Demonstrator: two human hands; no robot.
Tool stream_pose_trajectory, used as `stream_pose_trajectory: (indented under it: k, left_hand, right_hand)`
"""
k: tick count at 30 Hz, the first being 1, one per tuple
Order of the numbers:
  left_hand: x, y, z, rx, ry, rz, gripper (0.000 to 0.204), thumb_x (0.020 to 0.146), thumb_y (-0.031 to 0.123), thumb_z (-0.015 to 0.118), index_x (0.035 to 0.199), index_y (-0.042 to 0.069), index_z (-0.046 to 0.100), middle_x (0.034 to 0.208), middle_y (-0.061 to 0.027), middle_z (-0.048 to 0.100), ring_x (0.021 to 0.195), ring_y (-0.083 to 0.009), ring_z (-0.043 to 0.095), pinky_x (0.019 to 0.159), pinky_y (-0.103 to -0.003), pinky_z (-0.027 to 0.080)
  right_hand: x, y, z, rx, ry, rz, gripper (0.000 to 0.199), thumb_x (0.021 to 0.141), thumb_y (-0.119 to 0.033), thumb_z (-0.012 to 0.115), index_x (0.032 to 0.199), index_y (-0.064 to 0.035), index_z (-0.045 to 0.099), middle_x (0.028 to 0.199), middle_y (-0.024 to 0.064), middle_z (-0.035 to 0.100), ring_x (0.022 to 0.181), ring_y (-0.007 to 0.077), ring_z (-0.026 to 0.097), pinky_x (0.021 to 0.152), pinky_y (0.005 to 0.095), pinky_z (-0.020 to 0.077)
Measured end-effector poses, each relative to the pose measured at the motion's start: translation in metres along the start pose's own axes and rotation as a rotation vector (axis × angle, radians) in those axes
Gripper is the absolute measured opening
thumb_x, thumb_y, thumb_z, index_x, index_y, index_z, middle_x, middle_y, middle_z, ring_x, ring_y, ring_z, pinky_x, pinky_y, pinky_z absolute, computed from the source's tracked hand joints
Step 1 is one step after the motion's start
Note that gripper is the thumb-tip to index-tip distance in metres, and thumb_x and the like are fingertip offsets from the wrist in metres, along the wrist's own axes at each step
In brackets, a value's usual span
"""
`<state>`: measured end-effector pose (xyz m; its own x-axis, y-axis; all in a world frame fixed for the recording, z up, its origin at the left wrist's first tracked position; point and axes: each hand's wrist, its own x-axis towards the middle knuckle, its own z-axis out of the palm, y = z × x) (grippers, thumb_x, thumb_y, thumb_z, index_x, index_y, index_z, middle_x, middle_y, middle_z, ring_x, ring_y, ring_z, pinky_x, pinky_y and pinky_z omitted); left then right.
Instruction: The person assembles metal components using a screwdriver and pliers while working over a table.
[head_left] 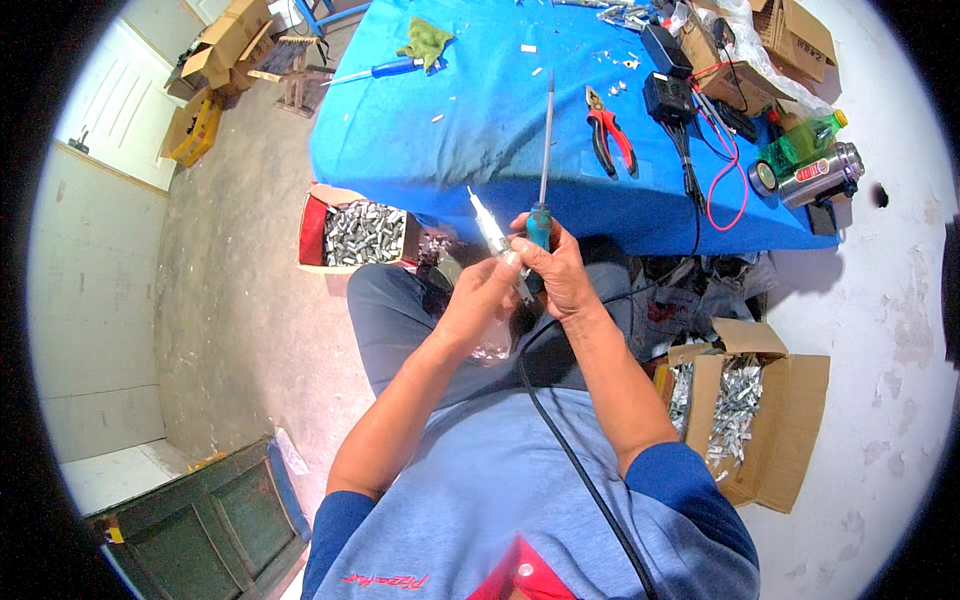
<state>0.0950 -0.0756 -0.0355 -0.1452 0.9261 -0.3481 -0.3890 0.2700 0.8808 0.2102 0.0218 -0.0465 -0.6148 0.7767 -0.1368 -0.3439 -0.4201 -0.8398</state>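
My two hands meet over my lap, just in front of the table edge. In my left hand (478, 298) is a slim white and silvery piece (487, 222) with a thin pointed tip, its kind not clear; fingers are closed round its lower end. My right hand (566, 275) grips a screwdriver (539, 226) by its teal handle, the long shaft pointing away over the table. The right thumb also lies against the lower end of the white piece. Fingers partly hide where the two things come together.
On the blue-covered table (400, 130) lie red-handled pliers (609, 135), another screwdriver (390, 68), a green cloth (426, 43), black adapters (667, 97), a green bottle (800, 142) and a steel flask (820, 177). Boxes of small metal parts (363, 236) (738, 400) stand on both sides. A black cable (570, 450) crosses my body.
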Motion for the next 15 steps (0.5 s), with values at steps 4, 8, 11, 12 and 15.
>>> stream_pose_trajectory:
  k: [4, 8, 11, 12, 15]
  left_hand:
    - [-0.001, 0.004, 0.001, 0.065, 0.026, 0.018, 0.042, 0.099, 0.045, 0.055, 0.095, 0.003, 0.057, 0.066, 0.0035, 0.052, 0.057, -0.0043, 0.047, 0.052, -0.021, 0.036]
    - [-0.003, 0.003, 0.001, 0.109, 0.034, 0.014, 0.044, 0.098, 0.046, 0.056, 0.097, 0.002, 0.058, 0.065, 0.0032, 0.052, 0.056, -0.0043, 0.047, 0.051, -0.021, 0.035]
    - [-0.002, 0.003, 0.003, 0.125, 0.045, 0.005, 0.046, 0.098, 0.047, 0.056, 0.096, 0.002, 0.059, 0.064, 0.0032, 0.052, 0.055, -0.0045, 0.047, 0.051, -0.021, 0.035]
    - [-0.001, 0.004, 0.004, 0.134, 0.054, 0.007, 0.046, 0.098, 0.048, 0.056, 0.096, 0.002, 0.059, 0.063, 0.0032, 0.052, 0.054, -0.0046, 0.046, 0.051, -0.021, 0.034]
    - [-0.001, 0.002, 0.003, 0.144, 0.059, 0.001, 0.047, 0.098, 0.049, 0.055, 0.095, 0.003, 0.059, 0.063, 0.0029, 0.052, 0.054, -0.0046, 0.047, 0.051, -0.021, 0.034]
  right_hand:
    - [-0.009, -0.006, -0.001, -0.049, -0.026, -0.011, 0.025, 0.085, -0.012, 0.072, 0.107, -0.0052, 0.061, 0.097, 0.0016, 0.061, 0.087, 0.0111, 0.058, 0.081, 0.0284, 0.0485]
    - [-0.013, -0.008, -0.007, -0.1, -0.063, 0.027, 0.025, 0.086, -0.014, 0.071, 0.107, -0.0045, 0.062, 0.098, 0.0021, 0.062, 0.088, 0.0112, 0.058, 0.081, 0.0286, 0.0488]
    - [-0.014, -0.008, -0.005, -0.04, -0.047, 0.026, 0.025, 0.086, -0.015, 0.07, 0.108, -0.0044, 0.062, 0.098, 0.0023, 0.063, 0.089, 0.0114, 0.058, 0.081, 0.0285, 0.0489]
    - [-0.014, -0.007, -0.003, -0.011, -0.039, 0.024, 0.025, 0.087, -0.015, 0.07, 0.108, -0.0044, 0.062, 0.097, 0.0024, 0.063, 0.089, 0.0115, 0.058, 0.081, 0.0284, 0.0488]
    - [-0.015, -0.004, 0.002, 0.047, 0.007, -0.008, 0.026, 0.087, -0.015, 0.07, 0.109, -0.0045, 0.062, 0.096, 0.0029, 0.063, 0.089, 0.012, 0.059, 0.081, 0.0282, 0.0489]
